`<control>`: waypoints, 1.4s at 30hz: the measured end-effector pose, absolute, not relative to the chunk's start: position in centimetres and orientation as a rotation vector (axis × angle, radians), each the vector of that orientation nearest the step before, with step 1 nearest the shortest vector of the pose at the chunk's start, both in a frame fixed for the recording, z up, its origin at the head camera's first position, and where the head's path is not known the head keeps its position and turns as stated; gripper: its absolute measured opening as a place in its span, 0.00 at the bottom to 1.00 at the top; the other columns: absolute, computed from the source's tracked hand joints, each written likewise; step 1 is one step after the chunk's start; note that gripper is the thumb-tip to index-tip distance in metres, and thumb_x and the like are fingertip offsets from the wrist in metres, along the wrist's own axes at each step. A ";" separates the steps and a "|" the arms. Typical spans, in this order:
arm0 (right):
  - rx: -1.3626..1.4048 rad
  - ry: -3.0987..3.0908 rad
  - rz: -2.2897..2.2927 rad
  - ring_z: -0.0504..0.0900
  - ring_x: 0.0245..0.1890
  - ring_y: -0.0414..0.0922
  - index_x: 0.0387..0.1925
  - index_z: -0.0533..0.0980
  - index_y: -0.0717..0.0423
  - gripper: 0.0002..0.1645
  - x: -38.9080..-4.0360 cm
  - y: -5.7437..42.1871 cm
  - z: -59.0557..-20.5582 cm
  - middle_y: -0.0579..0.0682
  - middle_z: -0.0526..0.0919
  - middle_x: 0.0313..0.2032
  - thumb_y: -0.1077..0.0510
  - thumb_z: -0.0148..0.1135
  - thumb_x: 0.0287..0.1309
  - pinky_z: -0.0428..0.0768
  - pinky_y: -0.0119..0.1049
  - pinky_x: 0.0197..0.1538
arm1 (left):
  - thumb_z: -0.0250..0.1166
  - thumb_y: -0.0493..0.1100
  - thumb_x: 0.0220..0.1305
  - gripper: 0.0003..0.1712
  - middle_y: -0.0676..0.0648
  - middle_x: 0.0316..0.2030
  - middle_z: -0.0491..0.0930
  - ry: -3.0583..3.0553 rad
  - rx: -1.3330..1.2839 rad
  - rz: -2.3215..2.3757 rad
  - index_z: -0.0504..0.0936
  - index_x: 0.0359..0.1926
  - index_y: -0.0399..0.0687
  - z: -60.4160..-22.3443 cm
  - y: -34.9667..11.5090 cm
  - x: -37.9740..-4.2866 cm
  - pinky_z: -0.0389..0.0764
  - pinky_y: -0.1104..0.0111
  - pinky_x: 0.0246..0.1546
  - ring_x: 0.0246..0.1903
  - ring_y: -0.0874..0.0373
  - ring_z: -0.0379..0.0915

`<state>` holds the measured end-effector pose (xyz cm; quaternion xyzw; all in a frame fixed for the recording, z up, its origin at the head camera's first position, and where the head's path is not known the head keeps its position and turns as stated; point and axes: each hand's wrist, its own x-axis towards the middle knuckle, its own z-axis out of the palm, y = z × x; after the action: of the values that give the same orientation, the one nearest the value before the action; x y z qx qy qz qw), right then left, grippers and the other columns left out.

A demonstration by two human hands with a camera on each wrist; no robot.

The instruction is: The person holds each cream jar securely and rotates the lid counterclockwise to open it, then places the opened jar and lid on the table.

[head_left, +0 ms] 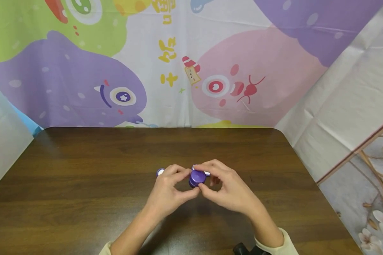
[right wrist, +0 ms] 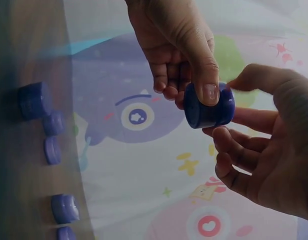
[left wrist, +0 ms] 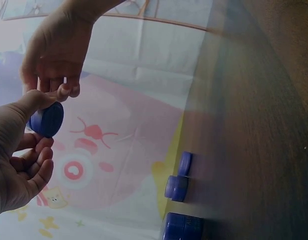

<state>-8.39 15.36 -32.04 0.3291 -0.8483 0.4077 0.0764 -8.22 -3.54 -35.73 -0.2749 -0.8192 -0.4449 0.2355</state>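
In the head view a small round purple jar is held above the table between both hands. My left hand pinches it from the left; its thumb lies across the jar's side in the right wrist view, where a seam rings the jar. From the other side my right hand grips it between thumb and fingertips. Part of the jar is covered by fingers in the left wrist view. Whatever is inside the jar cannot be seen.
Several purple pieces stand on the dark wooden table behind the hands, among them a larger jar, a small piece and a flat disc. A black object lies by the right sleeve. A printed cloth hangs behind.
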 end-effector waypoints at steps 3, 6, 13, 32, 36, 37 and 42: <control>0.958 -2.538 1.214 0.71 0.28 0.37 0.53 0.75 0.52 0.27 -8.4 15.3 -31.9 0.46 0.78 0.45 0.56 0.70 0.48 0.74 0.27 0.29 | 0.77 0.42 0.40 0.22 0.50 0.31 0.79 -2.257 -0.751 -1.213 0.85 0.40 0.38 -35.7 -3.6 -8.2 0.79 0.72 0.35 0.33 0.59 0.75; 0.927 -2.507 1.173 0.69 0.26 0.35 0.49 0.78 0.51 0.26 -8.5 15.3 -31.9 0.45 0.79 0.40 0.56 0.73 0.44 0.72 0.26 0.27 | 0.77 0.42 0.40 0.22 0.50 0.32 0.79 -2.269 -0.744 -1.222 0.85 0.40 0.38 -35.6 -3.6 -8.2 0.79 0.72 0.35 0.34 0.58 0.75; 1.003 -2.543 1.182 0.73 0.27 0.37 0.50 0.77 0.52 0.23 -8.6 15.5 -32.0 0.46 0.78 0.43 0.61 0.68 0.49 0.76 0.28 0.30 | 0.76 0.42 0.40 0.21 0.50 0.32 0.79 -2.284 -0.736 -1.221 0.85 0.40 0.40 -35.6 -3.5 -8.1 0.79 0.73 0.34 0.34 0.59 0.75; 0.986 -2.552 1.178 0.73 0.29 0.37 0.53 0.75 0.50 0.28 -8.3 15.5 -31.7 0.45 0.78 0.46 0.56 0.71 0.48 0.76 0.28 0.31 | 0.77 0.42 0.39 0.22 0.50 0.31 0.79 -2.267 -0.746 -1.213 0.85 0.39 0.38 -35.6 -3.5 -8.1 0.79 0.72 0.34 0.33 0.59 0.74; 0.937 -2.532 1.156 0.70 0.26 0.36 0.47 0.79 0.51 0.24 -8.4 15.5 -31.6 0.43 0.78 0.39 0.56 0.73 0.45 0.74 0.27 0.27 | 0.77 0.42 0.39 0.22 0.50 0.31 0.79 -2.269 -0.746 -1.209 0.85 0.38 0.39 -35.6 -3.5 -8.1 0.79 0.73 0.35 0.34 0.59 0.75; 0.944 -2.530 1.156 0.70 0.26 0.35 0.46 0.79 0.51 0.22 -8.4 15.5 -31.6 0.43 0.78 0.39 0.56 0.73 0.45 0.74 0.27 0.27 | 0.77 0.42 0.39 0.21 0.50 0.31 0.79 -2.267 -0.747 -1.209 0.86 0.39 0.39 -35.5 -3.4 -8.1 0.79 0.73 0.35 0.34 0.59 0.75; 1.042 -2.557 1.192 0.74 0.28 0.38 0.51 0.77 0.52 0.24 -8.3 15.7 -31.6 0.48 0.78 0.46 0.61 0.68 0.50 0.77 0.28 0.29 | 0.77 0.41 0.40 0.22 0.50 0.31 0.79 -2.259 -0.758 -1.221 0.85 0.40 0.39 -35.7 -3.4 -8.1 0.78 0.73 0.35 0.34 0.57 0.75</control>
<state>-8.32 15.69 -31.58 0.3456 -0.8483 0.3956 0.0671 -8.15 -3.43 -35.65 -0.2755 -0.8211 -0.4439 0.2301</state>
